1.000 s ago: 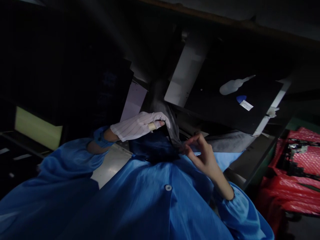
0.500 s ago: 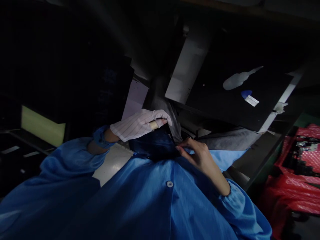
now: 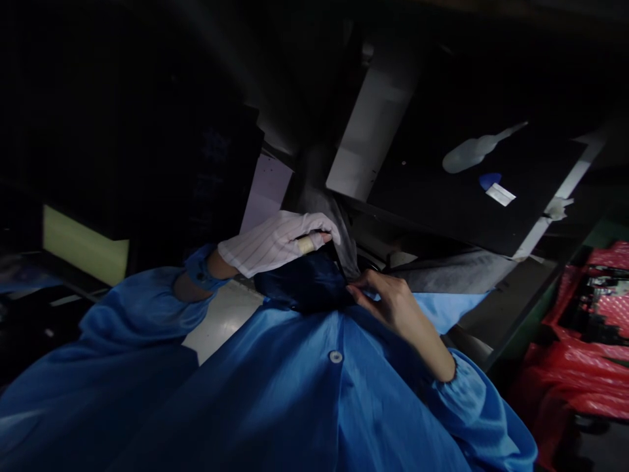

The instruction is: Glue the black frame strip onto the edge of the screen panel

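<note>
My left hand, in a white striped glove with a taped fingertip, curls over the top edge of a dark blue pouch-like thing held against my blue smock. My bare right hand pinches the right edge of that same dark thing, fingers pressed together. A grey cloth hangs just behind the two hands. The scene is dim and what the dark thing is stays unclear.
A black panel lies ahead with a white squeeze bottle, a blue cap and a small white label on it. Red bubble-wrap bags fill the right. A pale yellow-green box sits at left.
My right hand went from raised with spread, curled fingers to down on the dark thing's right edge, fingers closed. The left hand barely moved; the view shifted slightly.
</note>
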Available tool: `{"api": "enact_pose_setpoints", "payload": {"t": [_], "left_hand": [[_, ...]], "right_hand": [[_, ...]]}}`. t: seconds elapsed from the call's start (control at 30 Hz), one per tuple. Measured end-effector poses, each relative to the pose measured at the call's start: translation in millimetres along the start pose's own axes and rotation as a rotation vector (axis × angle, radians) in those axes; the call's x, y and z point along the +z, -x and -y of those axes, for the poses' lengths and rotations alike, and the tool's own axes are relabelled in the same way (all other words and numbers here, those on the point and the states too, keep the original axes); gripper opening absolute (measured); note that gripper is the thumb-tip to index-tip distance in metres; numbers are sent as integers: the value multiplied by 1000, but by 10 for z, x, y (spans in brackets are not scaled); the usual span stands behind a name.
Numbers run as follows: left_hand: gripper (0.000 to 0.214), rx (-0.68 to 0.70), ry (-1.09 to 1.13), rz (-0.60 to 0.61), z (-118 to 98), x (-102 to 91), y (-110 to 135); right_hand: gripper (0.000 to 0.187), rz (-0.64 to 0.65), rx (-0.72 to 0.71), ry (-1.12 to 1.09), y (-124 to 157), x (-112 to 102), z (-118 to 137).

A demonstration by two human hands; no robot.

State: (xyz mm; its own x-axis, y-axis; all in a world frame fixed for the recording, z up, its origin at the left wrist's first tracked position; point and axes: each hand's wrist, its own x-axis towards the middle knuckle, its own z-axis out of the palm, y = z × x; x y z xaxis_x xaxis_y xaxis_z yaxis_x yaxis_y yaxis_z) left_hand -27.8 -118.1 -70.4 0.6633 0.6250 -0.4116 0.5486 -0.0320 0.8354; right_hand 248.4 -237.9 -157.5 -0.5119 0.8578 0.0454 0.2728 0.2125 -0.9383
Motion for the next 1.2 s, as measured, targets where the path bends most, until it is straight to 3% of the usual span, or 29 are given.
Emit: {"api": "enact_pose_setpoints", "payload": {"t": [0.17, 0.5, 0.87, 1.1, 1.2], "left_hand": [[26, 17, -40, 3, 13, 18, 1], [24, 30, -84, -39, -10, 36, 64], [24, -31, -100, -24, -99, 50, 149], [24, -52, -141, -38, -120, 48, 142], [24, 3, -180, -53, -92, 68, 147]], "right_hand": [[14, 88, 42, -22, 13, -37, -28], [16, 129, 75, -88, 58, -54, -69], [22, 0, -13, -83, 41, 70, -30], [30, 138, 30, -39, -6, -51, -40], [29, 162, 42, -48, -3, -55, -57]]}}
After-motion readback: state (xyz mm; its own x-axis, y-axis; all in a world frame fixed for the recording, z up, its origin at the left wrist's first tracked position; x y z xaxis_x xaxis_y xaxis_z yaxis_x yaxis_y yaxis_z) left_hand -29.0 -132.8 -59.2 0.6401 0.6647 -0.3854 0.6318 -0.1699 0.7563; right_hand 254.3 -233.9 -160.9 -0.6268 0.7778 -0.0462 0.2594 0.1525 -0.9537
